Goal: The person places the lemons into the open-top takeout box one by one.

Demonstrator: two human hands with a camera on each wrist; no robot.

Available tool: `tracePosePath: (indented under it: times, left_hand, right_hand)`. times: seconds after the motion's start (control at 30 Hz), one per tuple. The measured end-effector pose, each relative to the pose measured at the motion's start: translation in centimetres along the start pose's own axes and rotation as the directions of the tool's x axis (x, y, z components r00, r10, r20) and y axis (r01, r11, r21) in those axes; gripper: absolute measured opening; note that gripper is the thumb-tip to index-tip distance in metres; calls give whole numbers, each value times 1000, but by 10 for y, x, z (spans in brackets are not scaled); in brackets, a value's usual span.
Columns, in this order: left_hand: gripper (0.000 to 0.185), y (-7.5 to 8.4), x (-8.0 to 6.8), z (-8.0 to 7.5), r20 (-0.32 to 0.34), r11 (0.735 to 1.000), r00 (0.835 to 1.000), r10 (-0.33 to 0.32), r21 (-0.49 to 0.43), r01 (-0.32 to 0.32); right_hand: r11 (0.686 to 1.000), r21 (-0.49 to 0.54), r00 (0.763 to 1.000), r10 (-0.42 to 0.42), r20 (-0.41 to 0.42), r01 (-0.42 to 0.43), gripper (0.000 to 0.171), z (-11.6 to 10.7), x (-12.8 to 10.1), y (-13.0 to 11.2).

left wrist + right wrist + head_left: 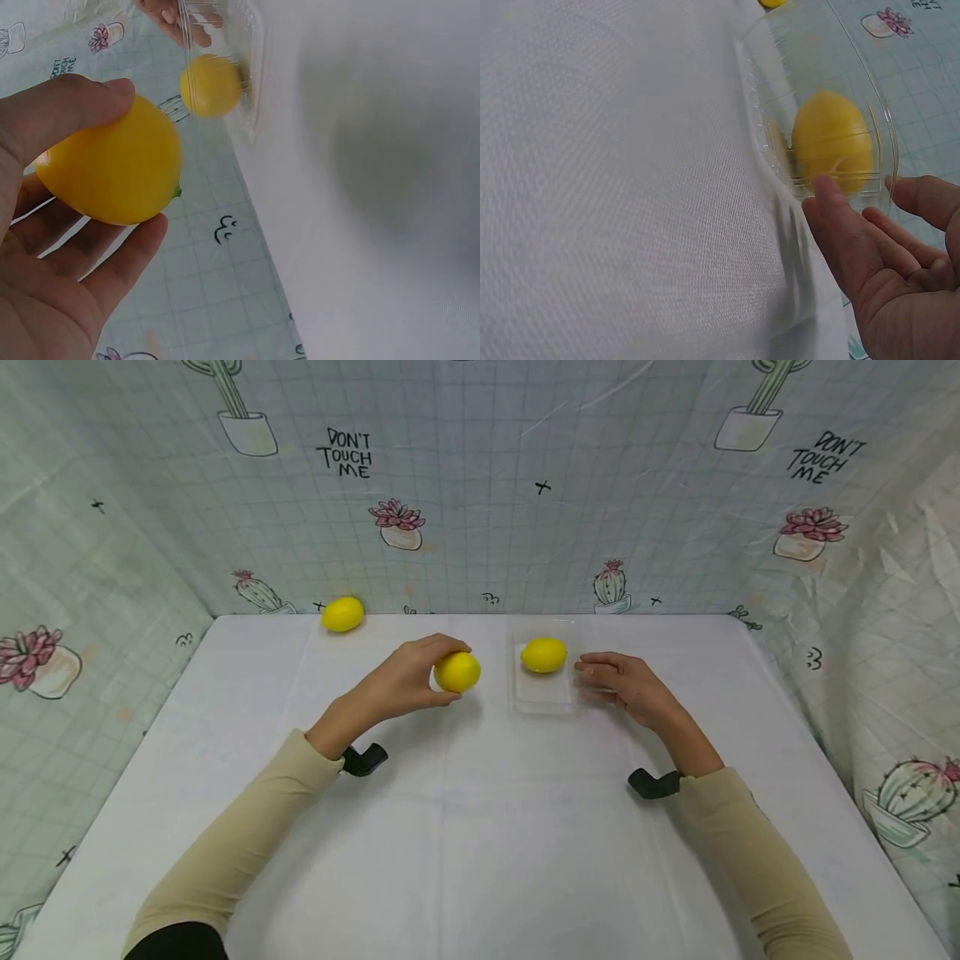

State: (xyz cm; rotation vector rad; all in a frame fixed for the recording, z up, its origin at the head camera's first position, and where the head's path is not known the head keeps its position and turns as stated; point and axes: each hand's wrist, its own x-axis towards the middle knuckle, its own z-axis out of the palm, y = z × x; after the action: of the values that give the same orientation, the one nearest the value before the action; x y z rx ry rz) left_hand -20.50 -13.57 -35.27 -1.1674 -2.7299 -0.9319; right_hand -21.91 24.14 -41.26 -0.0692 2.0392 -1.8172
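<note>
My left hand [420, 672] holds a yellow lemon [457, 672] between thumb and fingers, raised over the table left of a clear plastic container [545, 702]. In the left wrist view, the held lemon [112, 165] shows a small green tip. A second lemon [543, 655] lies inside the container. Beside the container's right wall is my right hand [628, 687], its fingers loosely extended. Seen from the right wrist, the fingertips [829, 191] are at the near wall; whether they press on it is hard to tell.
Another lemon [342, 614] lies at the table's back edge on the left. A white cloth covers the table [480, 843]. Behind and along the sides hangs a printed curtain [465, 468] with cactus drawings.
</note>
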Motion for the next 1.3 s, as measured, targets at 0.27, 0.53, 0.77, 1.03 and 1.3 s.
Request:
tracePosePath:
  times: [0.27, 0.53, 0.77, 1.03, 1.3]
  left_hand:
    - [60, 5, 11, 7, -20, 1000, 1000, 19, -23, -20]
    - [58, 9, 22, 14, -96, 998, 995, 32, -46, -36]
    - [56, 14, 29, 18, -115, 996, 992, 54, -63, -62]
    - [58, 17, 35, 24, -138, 990, 989, 60, -119, -77]
    - [63, 22, 48, 25, -151, 996, 988, 33, -82, -45]
  right_hand:
    - [1000, 3, 1000, -3, 3, 3, 53, -1, 0, 2]
    - [1000, -14, 1000, 0, 2, 0, 53, -1, -1, 3]
    - [1000, -17, 1000, -9, 12, 9, 54, 0, -1, 2]
    - [1000, -10, 1000, -21, 16, 21, 54, -1, -1, 1]
    - [1000, 2, 1000, -15, 8, 15, 55, -1, -1, 1]
